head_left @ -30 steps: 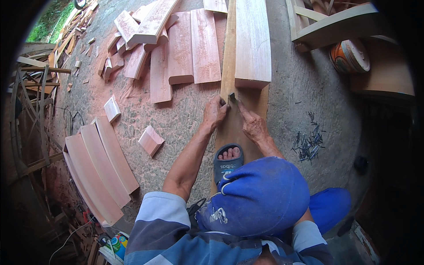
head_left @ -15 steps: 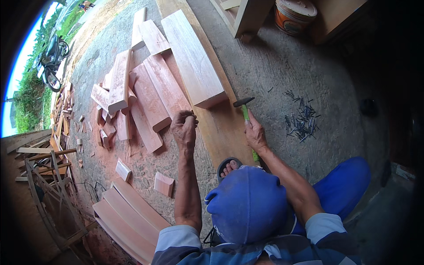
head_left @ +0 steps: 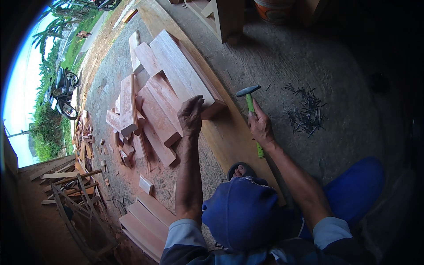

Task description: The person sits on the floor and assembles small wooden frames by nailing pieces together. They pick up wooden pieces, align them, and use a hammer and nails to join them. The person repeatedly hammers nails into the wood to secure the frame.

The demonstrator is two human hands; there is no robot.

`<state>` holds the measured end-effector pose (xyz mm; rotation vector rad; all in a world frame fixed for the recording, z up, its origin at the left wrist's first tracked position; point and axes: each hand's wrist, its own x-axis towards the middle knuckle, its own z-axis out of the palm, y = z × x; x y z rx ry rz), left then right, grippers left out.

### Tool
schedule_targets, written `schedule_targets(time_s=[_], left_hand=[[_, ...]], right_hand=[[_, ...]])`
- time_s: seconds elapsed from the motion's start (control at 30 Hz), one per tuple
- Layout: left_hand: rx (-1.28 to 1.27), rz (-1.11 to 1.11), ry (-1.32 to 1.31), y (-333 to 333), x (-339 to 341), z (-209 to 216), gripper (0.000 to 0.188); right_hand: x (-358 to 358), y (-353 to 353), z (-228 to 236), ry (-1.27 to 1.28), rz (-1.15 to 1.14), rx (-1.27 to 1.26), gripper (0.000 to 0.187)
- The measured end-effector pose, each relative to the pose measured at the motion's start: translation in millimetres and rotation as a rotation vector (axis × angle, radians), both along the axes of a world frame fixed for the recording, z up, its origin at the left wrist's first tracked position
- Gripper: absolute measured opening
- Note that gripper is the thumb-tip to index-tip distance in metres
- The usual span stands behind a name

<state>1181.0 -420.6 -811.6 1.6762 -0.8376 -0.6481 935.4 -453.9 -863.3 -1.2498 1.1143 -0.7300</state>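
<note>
My left hand (head_left: 191,115) is closed, its fingertips pinched at the near left corner of a thick pale wooden block (head_left: 181,66). Anything between those fingertips is too small to make out. The block lies at a slant over a long flat plank (head_left: 238,141) on the floor. Just right of the plank, my right hand (head_left: 261,126) grips a hammer (head_left: 250,105) by its green handle, its dark head raised near the block's end. A loose heap of dark nails (head_left: 307,110) is spread on the concrete further right. My sandalled foot (head_left: 240,170) rests on the plank's near end.
Reddish wood pieces (head_left: 152,110) are piled left of the block. More boards (head_left: 148,225) lie by my left elbow, with offcuts (head_left: 82,141) beyond. A wooden frame (head_left: 227,20) and an orange bucket (head_left: 274,11) stand far right. A motorcycle (head_left: 64,90) is parked outside.
My left hand has moved forward from beside the plank to the block's near left corner. The hammer stays in my right hand. The view has shifted, bringing in more of the outdoors.
</note>
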Motion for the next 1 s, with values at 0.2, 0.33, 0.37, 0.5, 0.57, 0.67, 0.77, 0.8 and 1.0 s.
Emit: schedule_targets(time_s=[0.2,0.33,0.37,0.5,0.57,0.67,0.77,0.8,1.0], left_hand=[[-0.055,-0.066,-0.222,-8.8,-1.9,-6.3,0.014],[-0.011,-0.106,-0.417,-5.9,2.5,-6.0,0.016],[-0.004,-0.115,-0.459,-3.1,4.1,-6.3,0.016],[0.001,-0.139,-0.521,-0.8,1.8,-0.7,0.015],[-0.017,-0.141,-0.512,-7.0,0.3,0.4,0.015],[-0.010,-0.142,-0.522,-4.8,-3.1,0.3,0.014],[-0.004,-0.131,-0.559,-7.7,-1.8,1.3,0.014],[-0.001,-0.130,-0.566,-5.3,-2.9,1.2,0.014],[-0.006,-0.125,-0.618,-4.2,-0.6,-0.9,0.014]], right_hand=[[-9.6,-38.3,62.4,0.210,0.172,-0.093,0.043],[-0.3,-54.2,117.6,0.105,0.280,-0.322,0.047],[2.6,-56.0,134.2,0.181,0.344,-0.327,0.051],[4.7,-55.7,153.6,0.416,0.553,-0.446,0.065],[3.6,-53.3,151.4,0.377,0.553,-0.608,0.066],[6.6,-42.7,151.7,0.240,0.513,-0.802,0.065],[6.1,-44.6,155.9,0.341,0.601,-0.832,0.073],[5.3,-41.6,152.4,0.379,0.614,-0.837,0.073],[-0.6,-32.6,157.5,0.484,0.641,-0.887,0.074]])
